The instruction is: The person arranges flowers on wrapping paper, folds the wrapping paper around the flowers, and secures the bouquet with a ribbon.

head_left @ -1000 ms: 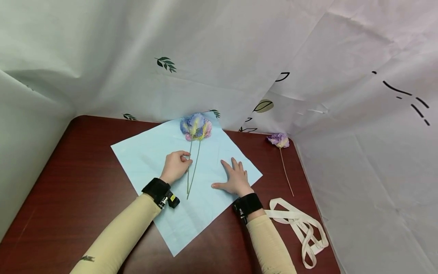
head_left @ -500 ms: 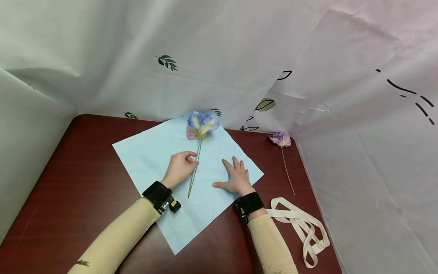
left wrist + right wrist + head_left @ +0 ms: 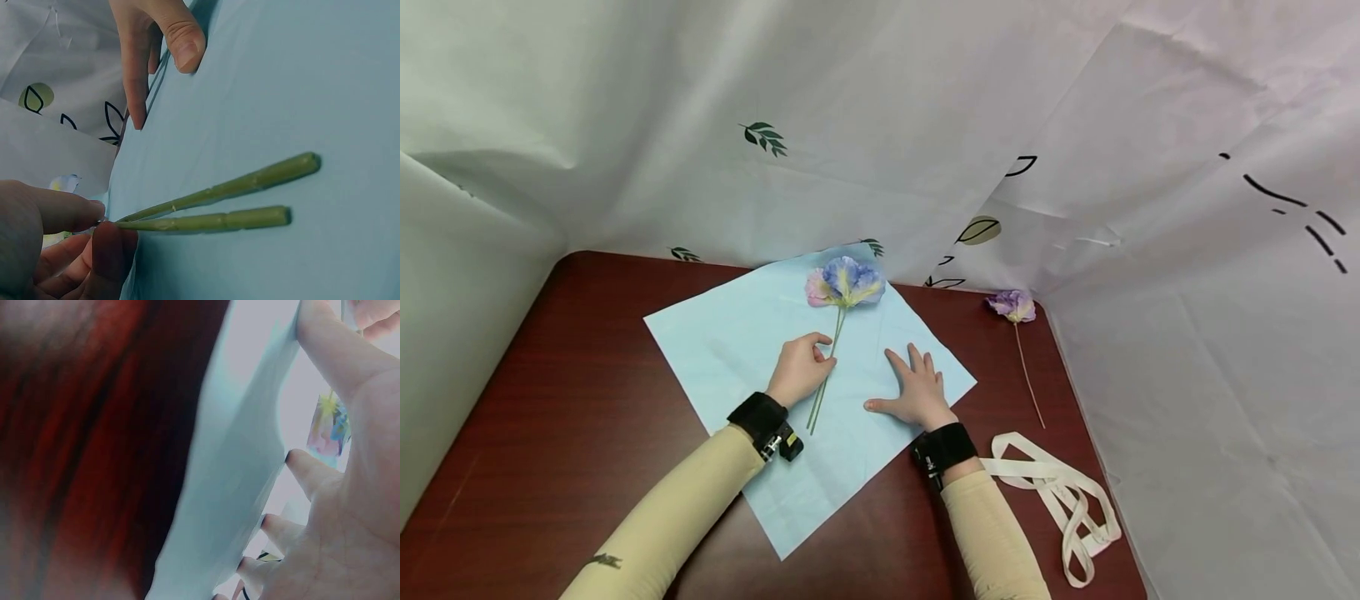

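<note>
My left hand [image 3: 801, 367] pinches two green flower stems [image 3: 219, 206] between thumb and fingertips. In the left wrist view the stem ends fan slightly apart above the paper. Their blooms, a blue one [image 3: 850, 281] and a pink one [image 3: 820, 289], overlap near the far corner of a light blue wrapping sheet [image 3: 722, 333]. My right hand [image 3: 913, 396] rests on the right part of that sheet with its fingers spread, and holds nothing. The right wrist view shows its fingertips touching the paper near the edge.
A purple flower [image 3: 1015, 307] with a thin stem lies at the table's far right. Nearer, a loosely looped white ribbon [image 3: 1060, 483] lies beside the right forearm. Pale cloth walls [image 3: 850, 125] stand behind and beside the dark red table [image 3: 587, 375].
My left hand has shifted slightly right with the stems. The blooms have turned, so pink now shows on the left and blue on the right. My right hand has stayed in place.
</note>
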### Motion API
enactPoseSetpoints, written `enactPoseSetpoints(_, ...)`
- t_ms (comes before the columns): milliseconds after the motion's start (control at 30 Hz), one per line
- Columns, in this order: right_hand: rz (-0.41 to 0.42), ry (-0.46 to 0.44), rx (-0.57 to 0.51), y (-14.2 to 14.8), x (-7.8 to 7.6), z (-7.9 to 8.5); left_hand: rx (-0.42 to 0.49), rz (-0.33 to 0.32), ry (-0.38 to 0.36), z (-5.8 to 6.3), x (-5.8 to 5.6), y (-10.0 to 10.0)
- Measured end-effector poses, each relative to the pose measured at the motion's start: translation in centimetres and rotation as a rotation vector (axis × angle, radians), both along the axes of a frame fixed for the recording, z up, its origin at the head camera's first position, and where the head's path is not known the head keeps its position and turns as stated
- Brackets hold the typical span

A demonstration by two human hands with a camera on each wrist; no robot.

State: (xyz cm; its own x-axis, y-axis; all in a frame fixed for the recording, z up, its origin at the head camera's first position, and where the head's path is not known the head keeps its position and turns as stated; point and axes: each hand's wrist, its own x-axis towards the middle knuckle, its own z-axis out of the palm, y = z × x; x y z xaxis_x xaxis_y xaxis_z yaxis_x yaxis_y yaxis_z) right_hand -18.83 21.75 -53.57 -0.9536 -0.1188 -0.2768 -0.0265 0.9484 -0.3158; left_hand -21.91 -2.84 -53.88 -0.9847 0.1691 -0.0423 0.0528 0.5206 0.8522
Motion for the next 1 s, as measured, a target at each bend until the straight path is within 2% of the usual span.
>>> enactPoseSetpoints(200,0.007,-0.029,-0.021,0.1,-0.2,-0.4,0.017,0.029,0.055,-0.3,0.0,-0.2)
enactPoseSetpoints(400,0.000,-0.023,0.003,0.0,-0.1,0.0,0.058,0.047,0.104,0.1,-0.2,-0.2)
enactPoseSetpoints(500,0.000,-0.010,-0.005,0.1,0.0,0.0,0.045,0.053,0.078,0.2,-0.3,-0.1)
enactPoseSetpoints(733,0.017,-0.036,-0.014,0.4,-0.3,-1.1,-0.020,0.023,-0.037,-0.2,-0.4,0.1)
enactPoseSetpoints(1000,0.009,-0.007,0.002,0.1,-0.1,-0.1,-0.031,0.004,-0.060,-0.3,-0.5,0.2)
